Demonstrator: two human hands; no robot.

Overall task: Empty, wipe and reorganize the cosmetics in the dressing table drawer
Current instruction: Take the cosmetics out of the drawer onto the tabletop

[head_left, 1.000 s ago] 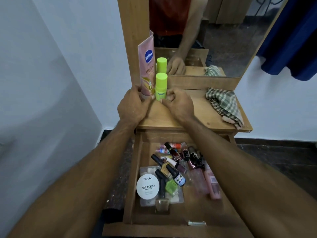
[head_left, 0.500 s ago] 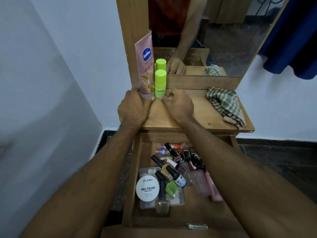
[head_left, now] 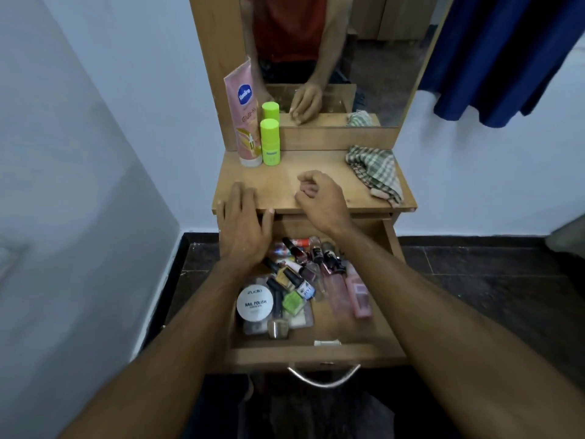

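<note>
Wooden drawer (head_left: 316, 354) crammed with bottles; left hand (head_left: 242, 229) flat, right hand (head_left: 318, 199) loosely curled, empty.

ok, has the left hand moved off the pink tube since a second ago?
Yes. The left hand has pulled back toward the person, away from the pink tube by the mirror, and now lies flat over the tabletop's front edge.

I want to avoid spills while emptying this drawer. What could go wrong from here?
1. The pink lotion tube stands tilted against the mirror frame, beside the green stick; a bump to the table could topple both.
2. The nail polish bottles lie piled loosely in the drawer; grabbing many at once may drop one.
3. The checked cloth lies near the tabletop's edge and may slide off.
</note>
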